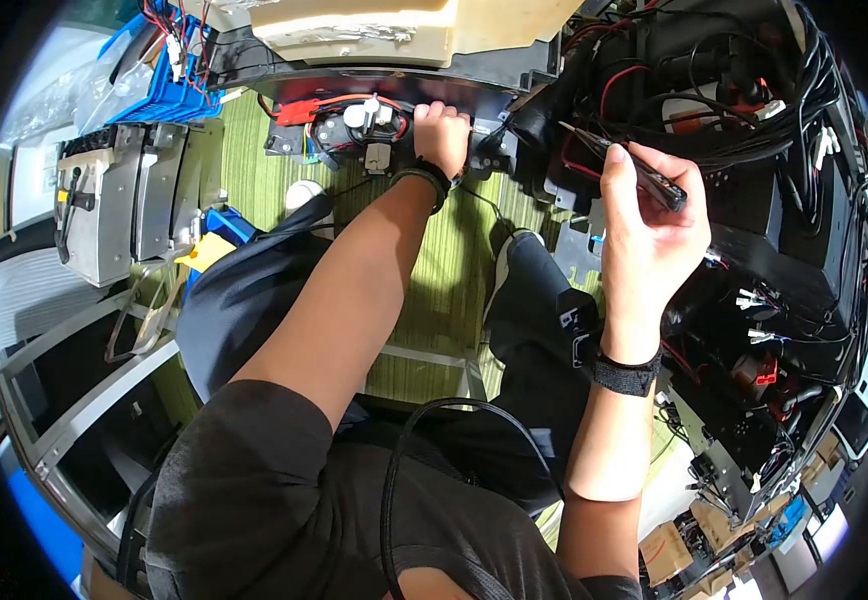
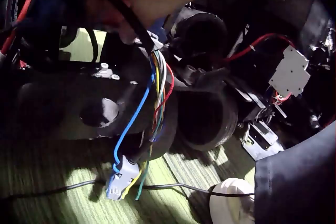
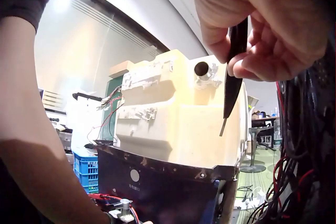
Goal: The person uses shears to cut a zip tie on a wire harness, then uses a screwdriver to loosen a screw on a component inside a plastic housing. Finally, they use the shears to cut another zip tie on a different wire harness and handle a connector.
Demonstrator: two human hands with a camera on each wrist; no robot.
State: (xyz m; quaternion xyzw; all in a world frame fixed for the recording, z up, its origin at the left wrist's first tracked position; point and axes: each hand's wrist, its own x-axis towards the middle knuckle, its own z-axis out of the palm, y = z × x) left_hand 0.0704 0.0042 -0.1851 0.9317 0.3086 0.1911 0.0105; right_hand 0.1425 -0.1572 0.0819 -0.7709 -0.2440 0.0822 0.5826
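Note:
My right hand is raised beside the black machine frame and grips a slim black tool with a thin metal tip, pinched between thumb and fingers. In the right wrist view, the tool's tapered end points downward in front of the cream tank. My left hand reaches down to the wired assembly under the dark panel; its fingertips are hidden. Close below it in the left wrist view hangs a bundle of coloured wires, with a grey connector on the blue wire.
Thick black cables and red wires crowd the frame at right. A blue crate stands at upper left, near a metal box. Black wheels sit under the assembly. A thin black cable crosses the green carpet.

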